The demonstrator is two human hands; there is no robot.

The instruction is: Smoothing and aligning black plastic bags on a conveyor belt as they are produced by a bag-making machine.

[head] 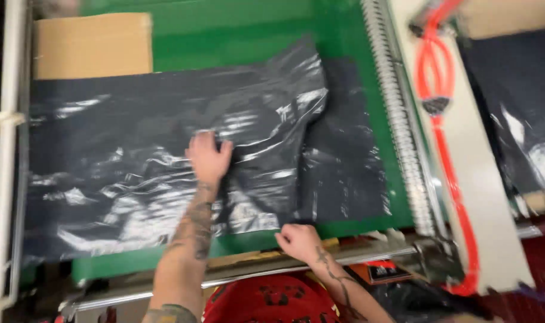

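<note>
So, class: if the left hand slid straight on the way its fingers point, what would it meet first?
The left hand points up the black plastic sheet; it would probably cross more sheet, then green table.

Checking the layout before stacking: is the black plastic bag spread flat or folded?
Partly folded: the black plastic bag lies spread on the green table, its right end doubled over near the left hand.

Black plastic sheeting (pixel 165 161) is covering most of the green table (pixel 236 24), leaving bare green at the top centre, while a cardboard piece (pixel 93 45) is blocking the upper left and a toothed rail (pixel 398 119) is walling the right.
</note>
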